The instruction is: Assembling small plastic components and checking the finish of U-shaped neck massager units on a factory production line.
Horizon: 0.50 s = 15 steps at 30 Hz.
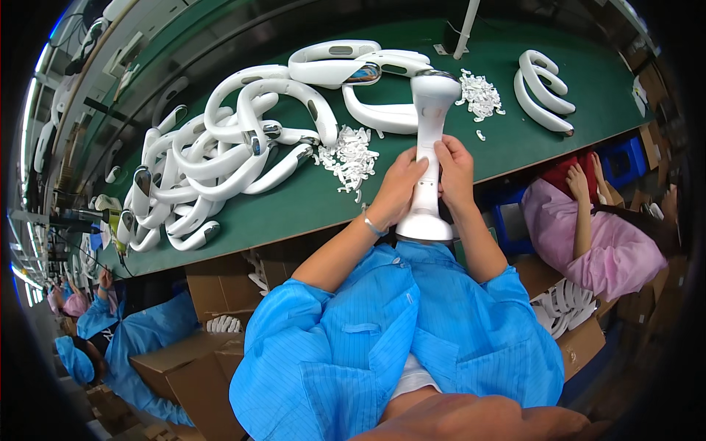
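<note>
Above the green bench [309,202], both hands' grip – left hand [397,187], right hand [456,173] – wrapped around white U-shaped device [430,125], fingertips hidden behind it.

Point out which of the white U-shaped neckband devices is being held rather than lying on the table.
The white neckband device gripped upright between left hand and right hand. All others, the big pile and separate pair, lie on the green table.

We reach forward with both bare forearms from short blue sleeves, elbows bent, wrists nearly level and close together. Our left hand [397,187] is curled, its fingers wrapped and the thumb pointing toward the right hand. Our right hand [456,173] is curled likewise, knuckles up, fingertips meeting the left thumb. A thin band circles our left wrist.
</note>
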### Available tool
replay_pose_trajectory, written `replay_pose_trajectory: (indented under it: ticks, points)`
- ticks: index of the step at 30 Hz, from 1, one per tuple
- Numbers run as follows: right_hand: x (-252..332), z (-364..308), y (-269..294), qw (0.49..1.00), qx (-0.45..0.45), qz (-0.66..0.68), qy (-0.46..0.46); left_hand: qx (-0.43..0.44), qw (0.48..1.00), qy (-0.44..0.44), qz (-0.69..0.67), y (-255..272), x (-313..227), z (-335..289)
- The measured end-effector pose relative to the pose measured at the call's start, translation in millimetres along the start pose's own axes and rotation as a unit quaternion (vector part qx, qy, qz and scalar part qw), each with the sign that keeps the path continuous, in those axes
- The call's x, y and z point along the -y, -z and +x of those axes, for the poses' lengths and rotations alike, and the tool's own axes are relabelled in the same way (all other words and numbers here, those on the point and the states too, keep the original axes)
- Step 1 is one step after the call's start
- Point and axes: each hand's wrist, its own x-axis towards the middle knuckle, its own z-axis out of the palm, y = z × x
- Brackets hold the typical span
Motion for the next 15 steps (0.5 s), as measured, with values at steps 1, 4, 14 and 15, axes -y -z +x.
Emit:
replay_pose_trajectory:
  ticks: [1,4,14,15]
  points:
    - [-3.1,-0.1,-1.5,1.0,0.001,0.001,-0.002,0.011,0.997,0.016,0.072,5.0,-2.2,-7.0]
    - [-20.7,1.7,-8.5,0.995,0.042,-0.067,0.063,0.026,0.994,0.098,0.049,17.5,-18.6,-22.5]
    - [-58.5,45.3,-54.9,0.62,0.098,-0.639,0.445,-0.102,0.979,-0.05,0.172,45.4,-70.0,-57.5]
    - [-59.8,46.1,-56.2,0.62,0.102,-0.636,0.448,-0.112,0.977,-0.032,0.177,44.2,-72.7,-60.1]
